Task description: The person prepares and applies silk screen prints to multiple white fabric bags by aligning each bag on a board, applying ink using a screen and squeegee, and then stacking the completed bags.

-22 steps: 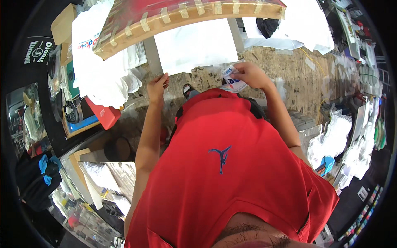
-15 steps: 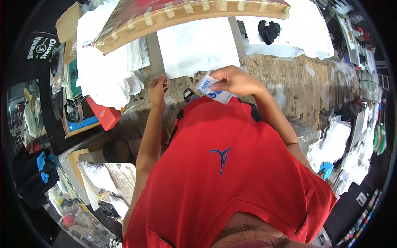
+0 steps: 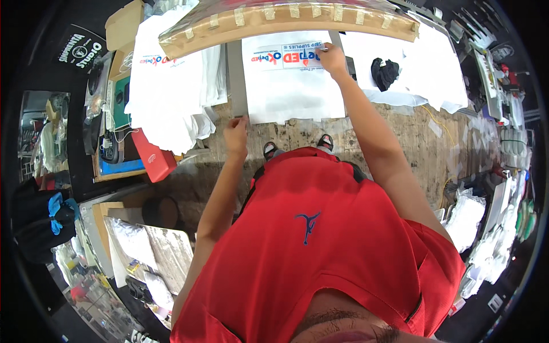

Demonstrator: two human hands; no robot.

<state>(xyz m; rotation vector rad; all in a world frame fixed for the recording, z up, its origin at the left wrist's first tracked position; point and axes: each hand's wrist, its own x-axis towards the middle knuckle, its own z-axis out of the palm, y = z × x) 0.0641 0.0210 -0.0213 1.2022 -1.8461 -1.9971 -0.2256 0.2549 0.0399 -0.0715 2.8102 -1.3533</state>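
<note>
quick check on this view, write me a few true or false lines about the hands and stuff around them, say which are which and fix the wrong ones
1. The right hand is at the right end of the printed sheet on the white fabric. True.
2. The left hand is at the near left corner of that fabric. True.
3. The right hand is gripping something black. False: the crumpled black cloth lies off to its right, untouched.
4. The red box is to the left of the left hand. True.
5. The person wears green on top. False: the shirt is red.
</note>
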